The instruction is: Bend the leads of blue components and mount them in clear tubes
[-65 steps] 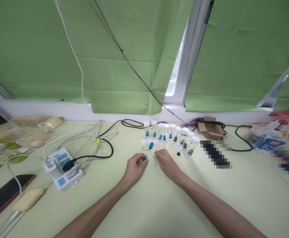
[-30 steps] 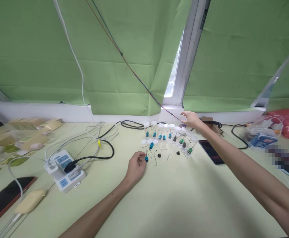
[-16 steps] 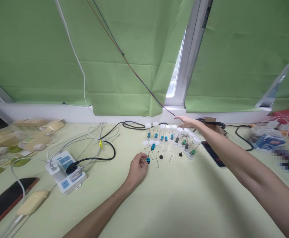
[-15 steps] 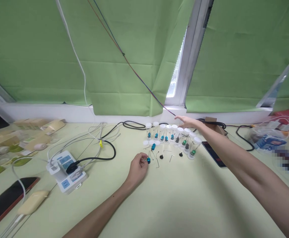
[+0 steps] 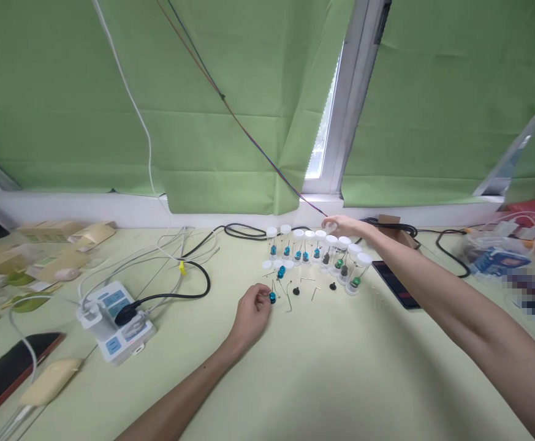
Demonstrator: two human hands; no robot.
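My left hand (image 5: 251,309) rests on the table with its fingers curled, the fingertips beside a small blue metallic piece with a thin rod (image 5: 273,297). What lies inside those fingers is hidden. My right hand (image 5: 341,225) reaches behind the row of clear tubes, fingers bent round a small whitish, see-through thing that I cannot make out. Several white-capped clear tubes (image 5: 356,274) stand in a curved row, with blue, green or dark pieces inside. Before them lie another blue piece (image 5: 281,271), black knobs (image 5: 296,291), bent hex keys (image 5: 315,294) and loose white caps (image 5: 266,265).
A white power strip (image 5: 119,324) with plugs and tangled cables is at left, near a dark phone (image 5: 14,367) and a cream case (image 5: 51,381). Another phone (image 5: 398,285) lies under my right forearm. Bagged items (image 5: 494,263) are at far right, a cardboard box (image 5: 389,222) behind.
My right hand's fingers, stretched out before, are now bent down around something. My left hand stays beside the blue piece. The whole view has shifted slightly.
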